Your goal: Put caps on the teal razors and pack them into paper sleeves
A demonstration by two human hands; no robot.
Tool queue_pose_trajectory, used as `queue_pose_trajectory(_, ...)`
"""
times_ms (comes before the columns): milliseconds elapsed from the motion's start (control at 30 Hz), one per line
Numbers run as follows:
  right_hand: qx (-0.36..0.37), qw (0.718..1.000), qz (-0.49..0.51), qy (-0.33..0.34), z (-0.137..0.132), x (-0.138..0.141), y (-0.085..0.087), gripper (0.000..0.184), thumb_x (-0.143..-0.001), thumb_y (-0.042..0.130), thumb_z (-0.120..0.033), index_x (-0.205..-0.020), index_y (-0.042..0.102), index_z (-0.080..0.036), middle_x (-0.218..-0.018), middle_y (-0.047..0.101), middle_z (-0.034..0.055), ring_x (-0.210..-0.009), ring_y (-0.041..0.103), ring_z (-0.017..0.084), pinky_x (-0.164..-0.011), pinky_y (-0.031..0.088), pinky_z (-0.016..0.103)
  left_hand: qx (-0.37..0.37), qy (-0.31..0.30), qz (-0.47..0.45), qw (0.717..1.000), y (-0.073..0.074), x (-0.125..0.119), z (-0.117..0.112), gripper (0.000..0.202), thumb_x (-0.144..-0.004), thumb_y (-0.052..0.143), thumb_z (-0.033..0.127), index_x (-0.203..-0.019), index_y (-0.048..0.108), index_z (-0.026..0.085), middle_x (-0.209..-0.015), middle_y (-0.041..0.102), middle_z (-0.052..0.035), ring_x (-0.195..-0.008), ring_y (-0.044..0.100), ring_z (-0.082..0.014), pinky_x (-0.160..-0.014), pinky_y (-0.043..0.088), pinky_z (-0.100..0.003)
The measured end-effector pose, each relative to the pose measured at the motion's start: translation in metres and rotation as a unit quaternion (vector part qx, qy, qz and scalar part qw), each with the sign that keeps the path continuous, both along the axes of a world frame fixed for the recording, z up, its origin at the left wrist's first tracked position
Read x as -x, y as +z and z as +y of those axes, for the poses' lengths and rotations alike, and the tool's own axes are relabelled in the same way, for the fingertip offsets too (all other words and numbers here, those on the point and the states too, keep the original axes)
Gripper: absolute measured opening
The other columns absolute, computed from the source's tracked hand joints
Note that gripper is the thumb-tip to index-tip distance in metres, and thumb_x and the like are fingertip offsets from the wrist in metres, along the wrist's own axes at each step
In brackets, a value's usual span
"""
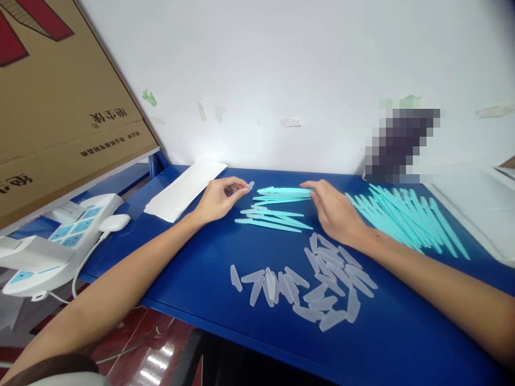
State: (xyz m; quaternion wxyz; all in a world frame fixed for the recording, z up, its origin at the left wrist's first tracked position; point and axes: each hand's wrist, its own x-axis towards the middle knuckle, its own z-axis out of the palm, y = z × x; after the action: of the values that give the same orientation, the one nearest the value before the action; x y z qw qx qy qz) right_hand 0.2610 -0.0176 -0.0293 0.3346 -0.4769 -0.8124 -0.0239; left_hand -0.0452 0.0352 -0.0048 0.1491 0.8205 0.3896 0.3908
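My left hand [220, 197] rests on the blue table [193, 268] with its fingertips pinched on a small translucent cap [250, 185]. My right hand [332, 210] lies fingers-down on the right ends of a few teal plastic blades [281, 191]. More teal blades [273, 219] lie loose between the two hands. A scatter of several translucent caps [314, 287] lies in front of my right wrist.
A large heap of teal blades [406, 220] lies at the right. A white folded sheet [183, 188] sits at the back left. A white power strip [60, 241] and white plug [115, 222] are left of the table, under a cardboard box [60, 102].
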Motion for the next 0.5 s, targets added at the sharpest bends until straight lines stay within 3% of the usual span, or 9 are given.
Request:
queue_pose_trajectory(267,0.01,1.0,-0.005,0.016,-0.001,0.0007,0.0023,0.034,-0.105,0.026,-0.028,-0.124,0.054,-0.019,-0.111,0.066,0.014,-0.095,0.063,0.027,-0.079,0.047,0.041,0.057,-0.007,-0.04,0.998,-0.0083,-0.0035,0.0029,0.03,-0.095,0.064,0.043,-0.102,0.078,0.018,-0.096,0.078,-0.0072,-0.079,0.067,-0.0165,-0.066,0.049,-0.027)
queue_pose_trajectory(500,0.015,1.0,-0.007,0.014,-0.0004,0.0004,0.0018,0.034,-0.105,0.027,-0.027,-0.124,0.054,-0.02,-0.112,0.067,0.014,-0.096,0.064,0.028,-0.079,0.048,0.042,0.045,-0.02,-0.043,0.998,-0.0079,-0.0055,-0.0006,0.028,-0.096,0.062,0.042,-0.1,0.077,0.018,-0.1,0.076,-0.0074,-0.087,0.068,-0.0177,-0.073,0.051,-0.028)
